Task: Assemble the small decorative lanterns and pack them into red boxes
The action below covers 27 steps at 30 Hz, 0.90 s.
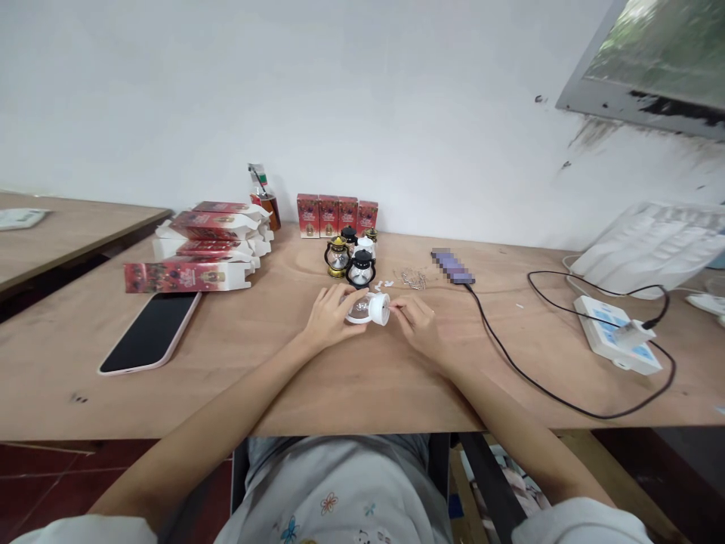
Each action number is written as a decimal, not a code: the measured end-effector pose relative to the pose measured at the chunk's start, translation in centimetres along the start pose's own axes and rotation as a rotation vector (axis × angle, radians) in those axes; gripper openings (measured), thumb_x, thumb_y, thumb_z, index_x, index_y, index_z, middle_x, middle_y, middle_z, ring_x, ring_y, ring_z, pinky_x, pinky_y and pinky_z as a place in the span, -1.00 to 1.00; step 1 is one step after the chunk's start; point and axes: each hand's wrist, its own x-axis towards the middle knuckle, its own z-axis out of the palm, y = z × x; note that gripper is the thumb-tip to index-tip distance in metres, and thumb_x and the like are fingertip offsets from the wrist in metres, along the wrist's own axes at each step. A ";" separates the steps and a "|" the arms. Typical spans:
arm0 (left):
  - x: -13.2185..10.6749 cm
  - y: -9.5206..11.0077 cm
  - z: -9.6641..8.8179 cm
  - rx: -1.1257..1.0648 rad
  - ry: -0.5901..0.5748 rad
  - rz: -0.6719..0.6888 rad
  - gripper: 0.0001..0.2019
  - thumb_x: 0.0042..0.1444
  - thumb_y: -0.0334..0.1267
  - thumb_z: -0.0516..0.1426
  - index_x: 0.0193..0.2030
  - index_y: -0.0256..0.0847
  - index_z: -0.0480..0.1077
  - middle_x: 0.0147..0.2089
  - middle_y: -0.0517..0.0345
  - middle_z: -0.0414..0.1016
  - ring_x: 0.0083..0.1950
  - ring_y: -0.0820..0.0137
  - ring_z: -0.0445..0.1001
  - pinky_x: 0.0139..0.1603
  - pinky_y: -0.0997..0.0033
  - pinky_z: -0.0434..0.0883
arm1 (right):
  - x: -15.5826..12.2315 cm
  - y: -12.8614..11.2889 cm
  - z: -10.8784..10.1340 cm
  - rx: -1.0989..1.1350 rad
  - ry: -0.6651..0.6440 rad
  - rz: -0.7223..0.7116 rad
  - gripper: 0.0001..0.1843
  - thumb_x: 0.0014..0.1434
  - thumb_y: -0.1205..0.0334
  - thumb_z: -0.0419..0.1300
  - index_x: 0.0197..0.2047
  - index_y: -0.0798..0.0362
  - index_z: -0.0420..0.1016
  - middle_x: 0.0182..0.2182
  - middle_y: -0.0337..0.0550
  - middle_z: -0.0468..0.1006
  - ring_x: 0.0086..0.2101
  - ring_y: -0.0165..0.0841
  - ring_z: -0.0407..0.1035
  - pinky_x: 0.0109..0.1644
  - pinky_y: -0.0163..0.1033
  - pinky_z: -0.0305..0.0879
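My left hand [330, 316] is wrapped round a small white toy lantern [374, 308] lying on its side over the wooden table [362, 378]. My right hand [418, 323] pinches at the lantern's white base end, fingers closed together; whether a small piece sits in the pinch I cannot make out. Just behind stand several finished little lanterns, one gold [337, 256], one black [361, 269]. Tiny white bits [383, 285] and a heap of small wire pieces [414, 279] lie beside them.
Red boxes [337, 214] stand in a row at the wall. Flat red-and-white cartons [209, 245] are stacked at left, with a pink-cased phone [152, 331] in front. A second phone [452, 267] is cabled to a power strip [617, 335] at right. A bottle [265, 198] stands behind the cartons.
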 end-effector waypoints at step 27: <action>0.1 -0.2 -0.4 0.081 0.219 -0.034 -0.50 0.07 0.01 0.17 0.06 -0.24 0.24 -0.10 -0.02 0.54 -0.12 0.20 0.47 -0.13 0.24 0.20 | 0.0 -0.2 0.5 0.274 -0.140 0.322 -0.60 0.08 0.02 0.26 -0.07 0.04 0.38 -0.14 -0.06 0.56 -0.14 -0.26 0.44 -0.01 -0.10 0.35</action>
